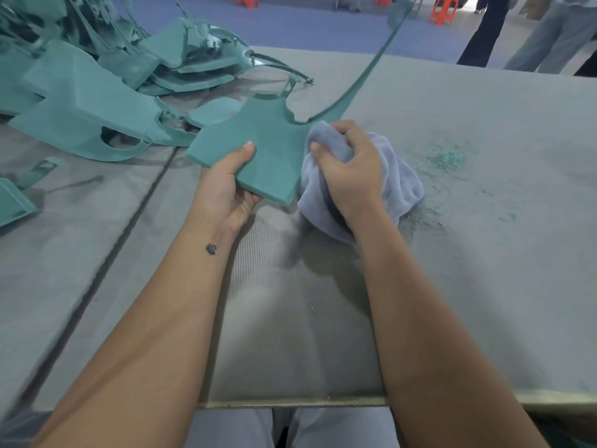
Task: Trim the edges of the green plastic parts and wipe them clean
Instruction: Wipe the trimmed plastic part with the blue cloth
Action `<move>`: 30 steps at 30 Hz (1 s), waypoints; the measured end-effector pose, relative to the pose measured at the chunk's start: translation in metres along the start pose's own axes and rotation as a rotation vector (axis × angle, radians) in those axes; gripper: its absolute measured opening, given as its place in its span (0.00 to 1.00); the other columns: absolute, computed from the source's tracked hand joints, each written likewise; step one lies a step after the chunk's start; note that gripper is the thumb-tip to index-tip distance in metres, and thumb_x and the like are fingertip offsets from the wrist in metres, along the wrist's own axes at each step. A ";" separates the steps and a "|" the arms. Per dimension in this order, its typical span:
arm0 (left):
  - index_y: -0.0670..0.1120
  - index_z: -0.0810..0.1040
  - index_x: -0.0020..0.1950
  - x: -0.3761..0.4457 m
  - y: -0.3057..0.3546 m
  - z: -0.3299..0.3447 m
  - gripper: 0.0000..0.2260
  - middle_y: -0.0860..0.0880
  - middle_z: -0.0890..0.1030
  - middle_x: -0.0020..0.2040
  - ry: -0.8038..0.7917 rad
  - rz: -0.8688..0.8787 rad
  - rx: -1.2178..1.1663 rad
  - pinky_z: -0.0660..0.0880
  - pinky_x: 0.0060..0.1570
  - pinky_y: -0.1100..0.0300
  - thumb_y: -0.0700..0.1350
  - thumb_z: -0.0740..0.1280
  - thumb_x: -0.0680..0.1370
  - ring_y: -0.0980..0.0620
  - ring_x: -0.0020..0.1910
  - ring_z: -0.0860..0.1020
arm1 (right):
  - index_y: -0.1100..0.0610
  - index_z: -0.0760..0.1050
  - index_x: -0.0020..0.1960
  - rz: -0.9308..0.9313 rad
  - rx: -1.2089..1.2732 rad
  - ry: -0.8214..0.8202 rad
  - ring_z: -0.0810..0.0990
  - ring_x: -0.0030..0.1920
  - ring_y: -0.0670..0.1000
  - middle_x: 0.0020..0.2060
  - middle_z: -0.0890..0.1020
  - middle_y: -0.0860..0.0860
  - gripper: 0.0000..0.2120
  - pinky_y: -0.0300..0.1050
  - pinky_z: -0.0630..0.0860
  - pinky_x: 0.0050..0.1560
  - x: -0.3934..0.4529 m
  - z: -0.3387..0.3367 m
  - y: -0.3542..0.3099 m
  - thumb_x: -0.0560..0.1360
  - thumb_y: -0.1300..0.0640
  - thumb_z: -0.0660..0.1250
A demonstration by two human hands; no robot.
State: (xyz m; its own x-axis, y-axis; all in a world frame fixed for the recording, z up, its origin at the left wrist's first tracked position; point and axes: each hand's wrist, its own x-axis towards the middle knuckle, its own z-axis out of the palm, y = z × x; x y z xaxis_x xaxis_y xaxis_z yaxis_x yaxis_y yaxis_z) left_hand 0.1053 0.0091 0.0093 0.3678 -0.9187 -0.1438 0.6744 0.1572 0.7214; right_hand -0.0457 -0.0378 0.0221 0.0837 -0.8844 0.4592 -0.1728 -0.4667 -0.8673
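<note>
My left hand [231,185] grips the near corner of a flat green plastic part [261,150], thumb on top and fingers curled beneath, holding it just above the grey bench [484,253]. My right hand [347,166] is bunched round a crumpled pale blue cloth [387,182], fingers curled tight into it, and the cloth presses against the part's right edge.

The part's long axis runs away from me and to the right: the broad body sits between my hands, and a thin green strip [365,72] sweeps up from its far right corner, well past my reach. So the cloth hand is the nearer one to that edge and strip; I judge the wipe should travel along that side, away from me.

To the left, a heap of green plastic parts and offcuts [97,79] crowds the bench, close to the part's far left corner. To the right lie scattered green shavings [449,158], with open bench beyond.
</note>
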 end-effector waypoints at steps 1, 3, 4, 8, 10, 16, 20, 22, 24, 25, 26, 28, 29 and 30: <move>0.41 0.74 0.67 0.000 0.000 0.001 0.15 0.44 0.83 0.55 0.002 0.002 -0.008 0.82 0.41 0.52 0.36 0.63 0.79 0.47 0.51 0.83 | 0.48 0.74 0.41 -0.001 0.016 -0.046 0.77 0.36 0.35 0.31 0.79 0.39 0.09 0.27 0.71 0.41 -0.001 0.001 0.000 0.73 0.62 0.68; 0.41 0.74 0.66 0.001 0.000 0.001 0.15 0.44 0.83 0.54 0.002 -0.002 0.009 0.82 0.41 0.52 0.35 0.63 0.79 0.46 0.50 0.83 | 0.50 0.74 0.41 0.023 0.061 -0.049 0.78 0.36 0.36 0.31 0.79 0.39 0.09 0.29 0.72 0.40 -0.001 0.000 -0.001 0.73 0.63 0.68; 0.41 0.75 0.64 0.001 0.000 -0.001 0.14 0.44 0.83 0.54 0.003 0.002 0.033 0.82 0.41 0.51 0.34 0.63 0.79 0.46 0.50 0.83 | 0.51 0.74 0.42 0.038 0.086 -0.010 0.78 0.36 0.38 0.32 0.79 0.40 0.08 0.30 0.73 0.41 0.001 -0.001 0.000 0.73 0.63 0.68; 0.42 0.77 0.58 0.001 0.003 -0.004 0.12 0.44 0.85 0.49 -0.002 0.003 0.118 0.82 0.39 0.51 0.31 0.65 0.76 0.46 0.47 0.84 | 0.54 0.72 0.43 0.095 0.186 0.160 0.76 0.36 0.42 0.34 0.77 0.46 0.08 0.36 0.75 0.43 0.011 -0.013 0.003 0.73 0.64 0.68; 0.43 0.77 0.57 0.001 0.006 -0.007 0.13 0.45 0.85 0.48 -0.006 -0.008 0.147 0.81 0.37 0.52 0.31 0.65 0.76 0.46 0.46 0.84 | 0.54 0.71 0.44 0.103 0.232 0.200 0.76 0.37 0.43 0.35 0.76 0.46 0.08 0.39 0.75 0.44 0.015 -0.018 0.003 0.73 0.65 0.68; 0.45 0.78 0.52 -0.001 0.018 -0.021 0.11 0.49 0.86 0.42 -0.044 -0.035 0.375 0.80 0.31 0.56 0.31 0.66 0.75 0.50 0.41 0.85 | 0.56 0.70 0.46 0.129 0.475 0.382 0.76 0.40 0.48 0.40 0.75 0.52 0.07 0.43 0.76 0.46 0.024 -0.038 0.006 0.73 0.64 0.66; 0.45 0.79 0.52 0.000 0.021 -0.023 0.11 0.49 0.86 0.41 -0.058 -0.064 0.411 0.80 0.31 0.56 0.31 0.66 0.75 0.50 0.40 0.85 | 0.58 0.70 0.48 0.129 0.544 0.440 0.77 0.39 0.46 0.40 0.76 0.52 0.06 0.40 0.77 0.43 0.027 -0.047 0.007 0.75 0.64 0.66; 0.44 0.79 0.54 0.001 0.020 -0.020 0.11 0.48 0.86 0.44 -0.055 -0.050 0.383 0.80 0.33 0.56 0.31 0.66 0.75 0.49 0.43 0.85 | 0.58 0.70 0.48 0.160 0.531 0.422 0.77 0.38 0.46 0.39 0.77 0.51 0.06 0.41 0.77 0.43 0.027 -0.046 0.008 0.75 0.64 0.66; 0.43 0.78 0.58 0.001 0.014 -0.011 0.13 0.46 0.85 0.49 -0.060 -0.030 0.279 0.81 0.38 0.54 0.32 0.66 0.76 0.48 0.47 0.84 | 0.58 0.70 0.49 0.171 0.442 0.357 0.76 0.39 0.46 0.38 0.77 0.51 0.06 0.42 0.76 0.45 0.024 -0.038 0.008 0.75 0.62 0.68; 0.43 0.77 0.60 0.002 0.010 -0.005 0.13 0.46 0.85 0.51 -0.067 -0.017 0.219 0.82 0.40 0.53 0.32 0.65 0.77 0.48 0.49 0.84 | 0.58 0.70 0.48 0.159 0.363 0.305 0.76 0.39 0.45 0.37 0.77 0.49 0.07 0.40 0.75 0.45 0.021 -0.031 0.007 0.74 0.62 0.68; 0.43 0.76 0.61 0.002 0.005 0.001 0.13 0.45 0.84 0.53 -0.071 0.005 0.168 0.82 0.42 0.52 0.33 0.65 0.77 0.48 0.50 0.84 | 0.57 0.71 0.46 0.145 0.286 0.250 0.75 0.37 0.44 0.36 0.77 0.48 0.07 0.38 0.74 0.44 0.019 -0.024 0.006 0.73 0.63 0.69; 0.44 0.76 0.60 0.002 -0.002 0.010 0.12 0.46 0.83 0.53 -0.069 0.073 0.126 0.82 0.41 0.52 0.34 0.64 0.78 0.48 0.49 0.84 | 0.55 0.70 0.44 0.133 0.199 0.159 0.74 0.35 0.41 0.33 0.76 0.45 0.08 0.34 0.73 0.41 0.013 -0.011 0.003 0.73 0.63 0.69; 0.45 0.76 0.58 0.002 -0.005 0.012 0.10 0.47 0.84 0.52 -0.069 0.108 0.131 0.81 0.41 0.53 0.35 0.65 0.79 0.49 0.49 0.84 | 0.54 0.70 0.43 0.126 0.183 0.131 0.74 0.34 0.40 0.33 0.76 0.45 0.09 0.33 0.72 0.40 0.012 -0.007 0.002 0.73 0.63 0.69; 0.46 0.77 0.57 0.002 -0.007 0.013 0.10 0.48 0.84 0.51 -0.073 0.133 0.136 0.81 0.41 0.53 0.35 0.65 0.79 0.49 0.49 0.84 | 0.54 0.70 0.42 0.112 0.176 0.111 0.74 0.33 0.39 0.32 0.76 0.44 0.09 0.32 0.72 0.39 0.011 -0.005 0.001 0.73 0.64 0.69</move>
State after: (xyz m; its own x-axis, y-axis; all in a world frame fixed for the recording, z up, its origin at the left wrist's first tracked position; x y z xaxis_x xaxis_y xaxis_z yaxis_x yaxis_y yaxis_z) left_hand 0.0933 0.0019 0.0130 0.3971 -0.9178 0.0049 0.5287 0.2331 0.8162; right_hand -0.0503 -0.0482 0.0275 -0.0363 -0.9291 0.3679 0.0000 -0.3682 -0.9298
